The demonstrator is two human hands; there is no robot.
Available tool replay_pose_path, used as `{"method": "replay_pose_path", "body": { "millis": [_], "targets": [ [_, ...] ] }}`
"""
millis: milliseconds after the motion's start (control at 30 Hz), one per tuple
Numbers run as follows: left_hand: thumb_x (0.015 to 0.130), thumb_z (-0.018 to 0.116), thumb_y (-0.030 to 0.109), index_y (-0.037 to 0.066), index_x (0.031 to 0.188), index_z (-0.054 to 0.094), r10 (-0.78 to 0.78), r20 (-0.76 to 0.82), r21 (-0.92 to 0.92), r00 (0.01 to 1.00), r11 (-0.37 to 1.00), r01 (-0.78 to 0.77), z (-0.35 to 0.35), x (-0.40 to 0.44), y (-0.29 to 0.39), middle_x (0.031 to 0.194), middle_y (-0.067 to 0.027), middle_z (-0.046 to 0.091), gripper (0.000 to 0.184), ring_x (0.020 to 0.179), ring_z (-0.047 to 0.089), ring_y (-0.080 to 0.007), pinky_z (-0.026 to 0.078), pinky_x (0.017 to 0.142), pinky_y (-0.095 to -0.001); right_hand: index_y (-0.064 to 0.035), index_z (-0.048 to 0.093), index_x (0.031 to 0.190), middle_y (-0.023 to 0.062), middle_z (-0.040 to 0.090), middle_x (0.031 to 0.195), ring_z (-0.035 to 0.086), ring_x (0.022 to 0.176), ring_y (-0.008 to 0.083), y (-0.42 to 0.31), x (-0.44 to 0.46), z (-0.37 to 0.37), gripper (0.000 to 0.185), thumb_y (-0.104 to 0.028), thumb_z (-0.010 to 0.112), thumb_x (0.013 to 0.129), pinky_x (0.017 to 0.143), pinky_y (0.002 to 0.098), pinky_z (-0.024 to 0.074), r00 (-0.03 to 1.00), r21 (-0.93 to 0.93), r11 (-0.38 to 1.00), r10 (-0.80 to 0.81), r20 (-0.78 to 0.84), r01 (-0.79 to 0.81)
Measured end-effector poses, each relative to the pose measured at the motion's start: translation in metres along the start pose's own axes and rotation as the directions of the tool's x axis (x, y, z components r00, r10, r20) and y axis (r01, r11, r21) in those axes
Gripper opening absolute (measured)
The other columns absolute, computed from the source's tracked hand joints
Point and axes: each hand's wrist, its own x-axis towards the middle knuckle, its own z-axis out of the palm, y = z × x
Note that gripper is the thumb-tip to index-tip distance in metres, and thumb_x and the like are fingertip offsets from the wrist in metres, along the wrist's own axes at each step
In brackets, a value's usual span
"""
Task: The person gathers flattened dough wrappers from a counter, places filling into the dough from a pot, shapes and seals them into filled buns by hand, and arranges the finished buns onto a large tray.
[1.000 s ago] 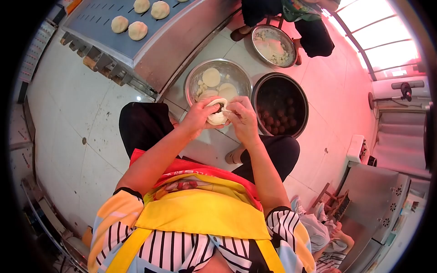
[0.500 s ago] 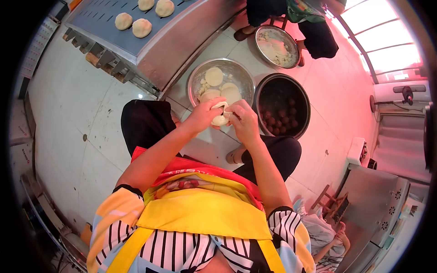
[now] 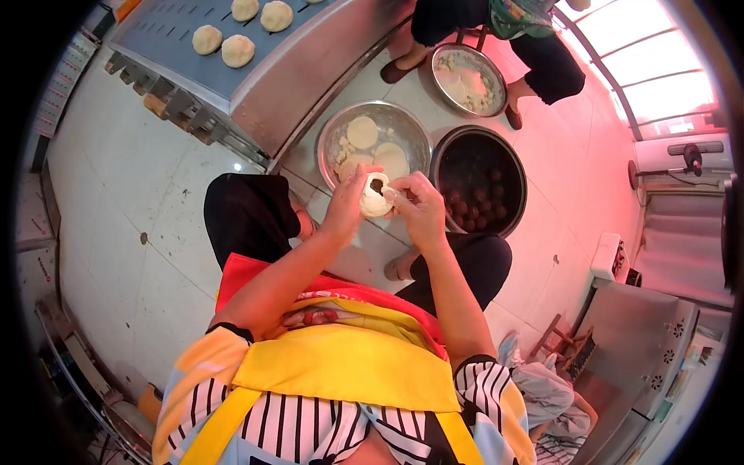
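A dough bun (image 3: 373,204) with a dark filling showing through its open top sits between my two hands. My left hand (image 3: 346,203) is wrapped round its left side. With thumb and fingertips, my right hand (image 3: 418,208) pinches the right edge of the dough. Just beyond them stands a steel bowl (image 3: 418,128) with flat dough rounds (image 3: 362,132) and small dough bits in it. To the right is a dark pot (image 3: 521,167) with several brown filling balls (image 3: 480,203) at its bottom.
A metal table (image 3: 167,46) at the upper left carries several shaped buns (image 3: 238,51). Another person (image 3: 535,46) sits at the top beside a second steel bowl (image 3: 502,85). A further person (image 3: 542,391) is at the lower right near a wooden chair (image 3: 570,349).
The bun has turned so its opening and dark filling show more plainly. My left hand has shifted slightly round it. The person at the top has moved their feet.
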Motion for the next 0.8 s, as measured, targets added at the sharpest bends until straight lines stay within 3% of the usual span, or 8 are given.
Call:
{"method": "replay_pose_path", "body": {
  "millis": [100, 200, 300, 400, 500, 600, 700, 800],
  "targets": [
    [0.1, 0.028, 0.046, 0.004, 0.122, 0.05, -0.013, 0.07, 0.078, 0.997, 0.997, 0.008, -0.002, -0.001, 0.011, 0.105, -0.0049, 0.06, 0.052, 0.097, 0.059, -0.0127, 0.049, 0.082, -0.0307, 0.0027, 0.062, 0.088, 0.0085, 0.057, 0.094, 0.06, 0.067, 0.0124, -0.011, -0.002, -0.001, 0.006, 0.001, 0.063, 0.082, 0.056, 0.0247, 0.0523, 0.986, -0.089, 0.985, -0.139, 0.09, 0.147],
    [0.1, 0.032, 0.046, 0.001, 0.112, 0.057, 0.07, 0.017, 0.056, 0.997, 0.996, -0.071, 0.006, 0.004, 0.01, 0.096, -0.0052, 0.061, 0.053, 0.086, 0.058, -0.0106, 0.048, 0.075, -0.0254, 0.0024, 0.062, 0.09, 0.0097, 0.057, 0.095, 0.06, 0.07, 0.0126, -0.023, 0.004, -0.005, 0.009, 0.003, 0.062, 0.081, 0.056, 0.0235, 0.0522, 0.983, -0.144, 0.976, -0.149, 0.107, 0.164],
    [0.1, 0.031, 0.046, 0.0, 0.109, 0.059, 0.055, 0.064, 0.149, 0.996, 0.987, -0.064, 0.008, 0.006, 0.019, 0.091, -0.0046, 0.062, 0.055, 0.082, 0.059, -0.0102, 0.048, 0.074, -0.0253, 0.0024, 0.061, 0.09, 0.0089, 0.057, 0.095, 0.061, 0.07, 0.013, -0.026, 0.004, -0.004, 0.01, 0.004, 0.063, 0.08, 0.055, 0.0229, 0.0522, 0.98, -0.195, 0.964, -0.158, 0.121, 0.179],
    [0.1, 0.032, 0.047, -0.001, 0.106, 0.061, -0.011, 0.084, 0.118, 0.996, 0.993, 0.001, 0.01, 0.003, 0.025, 0.09, -0.0047, 0.063, 0.056, 0.081, 0.059, -0.01, 0.048, 0.073, -0.0252, 0.0023, 0.061, 0.09, 0.0086, 0.057, 0.095, 0.061, 0.07, 0.0132, -0.042, 0.002, 0.001, 0.011, 0.005, 0.062, 0.08, 0.055, 0.0233, 0.0522, 0.991, -0.075, 0.988, 0.135, 0.02, -0.133],
    [0.1, 0.032, 0.048, -0.001, 0.105, 0.061, -0.095, 0.051, 0.194, 0.994, 0.978, 0.083, 0.003, 0.005, 0.024, 0.09, -0.0047, 0.063, 0.057, 0.081, 0.059, -0.01, 0.048, 0.073, -0.0249, 0.0019, 0.062, 0.09, 0.0077, 0.057, 0.094, 0.061, 0.07, 0.013, -0.025, 0.004, -0.003, 0.012, 0.006, 0.062, 0.079, 0.055, 0.0233, 0.0522, 0.99, -0.129, 0.991, 0.059, 0.126, -0.043],
    [0.097, 0.031, 0.054, 0.001, 0.11, 0.059, -0.13, 0.115, 0.339, 0.985, 0.937, 0.084, -0.004, 0.006, 0.029, 0.099, -0.0066, 0.063, 0.062, 0.086, 0.061, -0.0122, 0.048, 0.078, -0.026, 0.0017, 0.062, 0.09, 0.0066, 0.056, 0.092, 0.061, 0.07, 0.0125, -0.021, 0.001, -0.001, 0.011, 0.006, 0.062, 0.08, 0.054, 0.0233, 0.0521, 0.977, -0.067, 0.992, -0.094, 0.189, 0.109],
    [0.095, 0.033, 0.057, 0.002, 0.11, 0.059, -0.088, 0.194, 0.421, 0.977, 0.907, -0.002, 0.002, 0.002, 0.042, 0.097, -0.0061, 0.063, 0.063, 0.085, 0.061, -0.012, 0.049, 0.073, -0.0254, 0.0011, 0.062, 0.089, 0.0061, 0.055, 0.092, 0.061, 0.069, 0.0125, -0.032, 0.004, 0.001, 0.01, 0.006, 0.061, 0.08, 0.053, 0.0233, 0.052, 0.97, -0.082, 0.983, -0.143, 0.199, 0.162],
    [0.094, 0.034, 0.059, 0.004, 0.111, 0.059, -0.349, 0.301, 0.378, 0.888, 0.898, 0.225, -0.011, 0.017, 0.046, 0.094, -0.0058, 0.063, 0.063, 0.08, 0.062, -0.0122, 0.05, 0.069, -0.0255, 0.002, 0.062, 0.089, 0.0064, 0.056, 0.094, 0.06, 0.068, 0.0123, -0.03, 0.001, 0.003, 0.009, 0.004, 0.062, 0.08, 0.053, 0.0236, 0.0514, 0.971, -0.165, 0.977, -0.094, 0.219, 0.132]
  ]
}}
